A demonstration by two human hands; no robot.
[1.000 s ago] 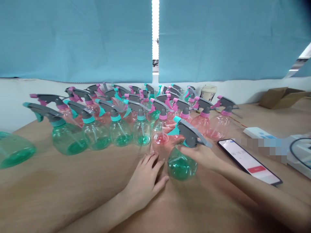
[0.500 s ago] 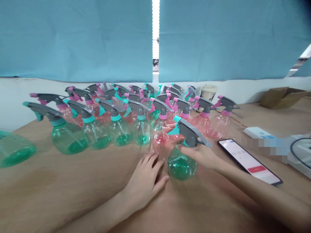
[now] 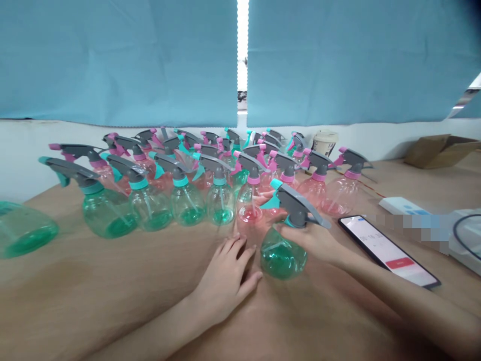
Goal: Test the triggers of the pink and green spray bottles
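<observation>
My right hand (image 3: 311, 239) is wrapped round the neck of a green spray bottle (image 3: 282, 253) with a grey and teal trigger head (image 3: 296, 206), which stands on the wooden table (image 3: 93, 291). My left hand (image 3: 225, 281) lies flat on the table just left of that bottle, fingers spread, holding nothing. Behind them stands a crowd of several green spray bottles (image 3: 108, 210) and pink spray bottles (image 3: 341, 188), all with grey trigger heads.
A phone (image 3: 387, 250) with a lit screen lies right of my right hand. A paper cup (image 3: 323, 143) stands behind the bottles. A white power strip (image 3: 402, 205) and a cardboard box (image 3: 439, 150) sit at the right. A headless green bottle (image 3: 22, 235) lies at the far left.
</observation>
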